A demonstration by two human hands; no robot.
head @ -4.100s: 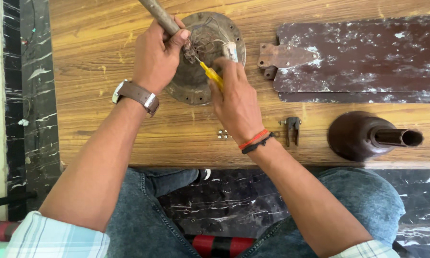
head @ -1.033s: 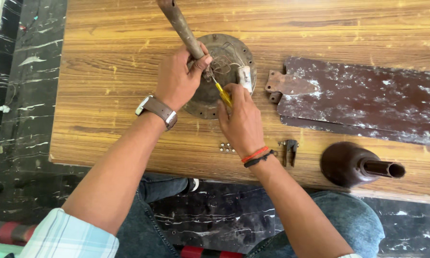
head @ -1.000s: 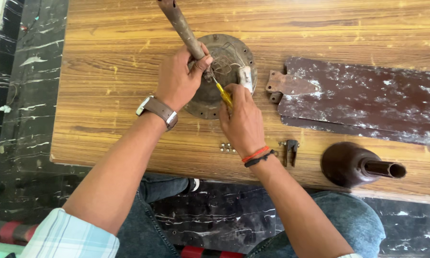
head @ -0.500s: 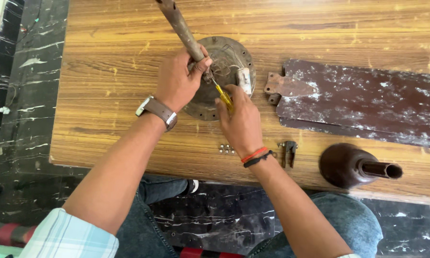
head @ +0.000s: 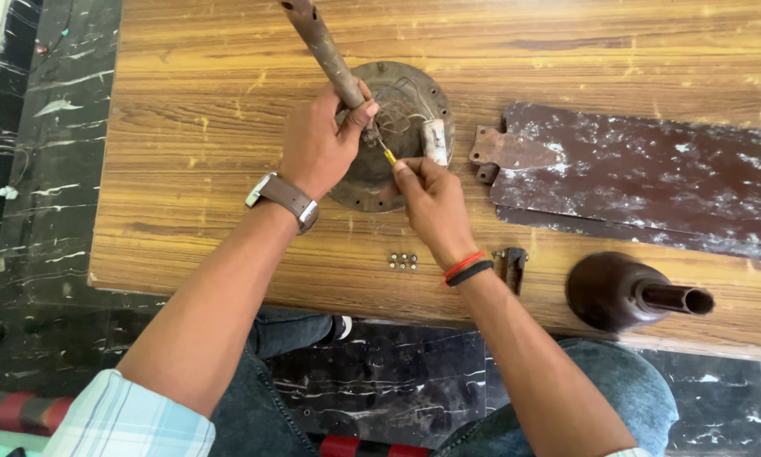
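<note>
Head cam: your left hand [head: 317,144] clamps the rod [head: 325,51] over the motor [head: 397,127] mid-tabletop, right hand [head: 431,199] pinching the screwdriver [head: 388,155], whose tip looks likely to slip into the wires [head: 401,114].

Left hand [head: 317,144] fisted, right hand [head: 434,203] pinching, fingers closed

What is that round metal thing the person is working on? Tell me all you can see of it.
The round metal plate lies flat on the wooden table, dull brown and worn, with small holes round its rim. Thin wires and a whitish cylinder sit on it. A rusty rod, gripped by the left hand, rises from its middle.
</note>
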